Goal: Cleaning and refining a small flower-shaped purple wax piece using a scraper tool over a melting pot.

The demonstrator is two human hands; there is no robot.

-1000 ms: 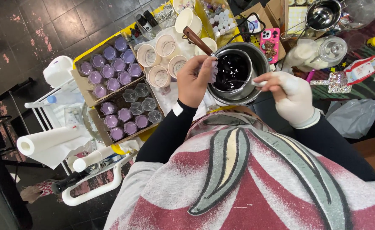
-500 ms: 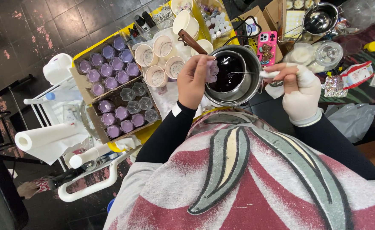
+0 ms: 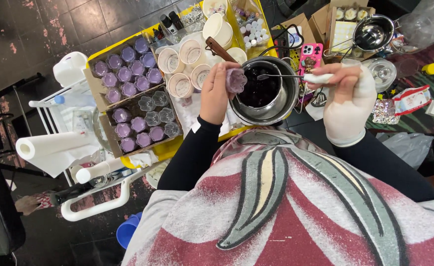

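White paper roll (image 3: 44,146) at far left, lying on a white cart (image 3: 91,207) over dark floor tiles.

Cardboard trays (image 3: 98,93) next, on a yellow tabletop (image 3: 165,149): we count many small flower-shaped cups (image 3: 128,88), most filled purple, a few clear.

Paper cups (image 3: 180,64), cream-coloured, clustered behind the trays.

Left hand (image 3: 217,93), sleeve black: our fingers (image 3: 226,74) are curled closed around one purple flower-shaped cup (image 3: 236,80), held raised at the near left rim of the pot.

Steel pot (image 3: 276,106), centre, with a brown wooden handle (image 3: 220,49); it holds dark liquid (image 3: 259,86).

Right hand (image 3: 347,98), white-gloved: our fingers pinch shut on the white handle of a metal spoon (image 3: 295,77), which reaches level across the pot, its bowl over the liquid.

Pink phone (image 3: 309,55), just behind the spoon.

Second steel pot (image 3: 372,33), far right rear, well apart from both hands.
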